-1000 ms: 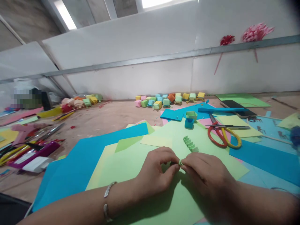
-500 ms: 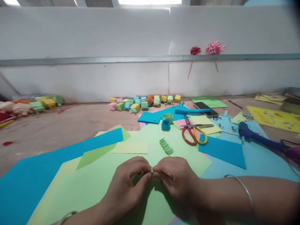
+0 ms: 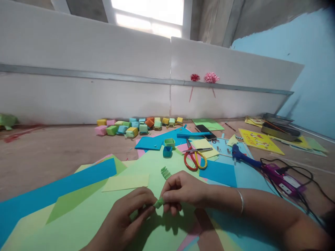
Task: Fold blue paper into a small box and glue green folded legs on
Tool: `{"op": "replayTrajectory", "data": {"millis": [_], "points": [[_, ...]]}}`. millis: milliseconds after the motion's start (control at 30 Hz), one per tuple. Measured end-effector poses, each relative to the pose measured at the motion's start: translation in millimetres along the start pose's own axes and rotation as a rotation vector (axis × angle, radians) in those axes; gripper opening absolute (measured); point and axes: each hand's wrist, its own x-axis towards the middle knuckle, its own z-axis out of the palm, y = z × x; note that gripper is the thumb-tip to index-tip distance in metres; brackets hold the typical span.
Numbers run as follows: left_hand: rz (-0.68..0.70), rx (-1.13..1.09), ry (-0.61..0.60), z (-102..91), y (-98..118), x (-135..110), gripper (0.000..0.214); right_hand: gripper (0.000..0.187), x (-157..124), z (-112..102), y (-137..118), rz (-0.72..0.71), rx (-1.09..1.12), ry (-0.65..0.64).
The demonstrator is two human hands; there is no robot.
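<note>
Both my hands meet low in the middle of the view over a big light-green paper sheet (image 3: 91,223). My left hand (image 3: 125,218) and my right hand (image 3: 181,191) pinch the two ends of a small folded green paper strip (image 3: 158,202) between fingertips. A finished green accordion-folded strip (image 3: 165,172) lies on the sheet just beyond my right hand. A silver bangle (image 3: 241,201) sits on my right wrist.
Red-and-yellow scissors (image 3: 195,158), a blue glue gun (image 3: 242,156) with cable, a phone (image 3: 205,131), small paper boxes (image 3: 169,146) and blue sheets (image 3: 52,191) lie around. A row of coloured paper cubes (image 3: 136,125) lines the white wall. Trays (image 3: 280,127) stand far right.
The view has swung to the right, bringing the glue gun, cable and trays into sight. My hands have stayed together on the small green strip, now pulled slightly apart.
</note>
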Motion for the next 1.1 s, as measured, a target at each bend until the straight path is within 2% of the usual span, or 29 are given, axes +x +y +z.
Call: {"op": "replayTrajectory", "data": {"millis": [100,267,400,533,700,833,967,1033,1100], "points": [[0.011,-0.012,0.024,-2.1,6,2,0.016,0.025,-5,-1,-6,0.048,0.01,0.001],[0.008,-0.084,0.057,-5.6,17,8,0.012,0.015,-15,8,-8,0.122,0.037,0.12],[0.085,-0.144,0.095,-5.2,22,7,0.006,0.015,-26,22,-3,0.147,0.069,0.228],[0.186,-0.1,0.145,-4.4,27,3,0.005,0.015,-36,34,6,0.182,0.153,0.299],[0.321,-0.026,0.095,-3.9,29,1,0.01,0.014,-42,40,17,0.112,0.164,0.335],[0.383,-0.064,0.014,-1.4,28,2,0.022,0.012,-44,44,25,0.096,0.034,0.403],[0.327,-0.135,-0.012,2.6,23,2,0.022,0.007,-45,45,28,0.081,-0.226,0.47],[0.303,-0.163,-0.039,4.4,18,1,0.024,0.008,-50,34,24,0.064,-0.425,0.518],[0.234,-0.176,-0.045,5.4,12,0,0.023,0.012,-63,11,14,0.036,-0.657,0.622]]}}
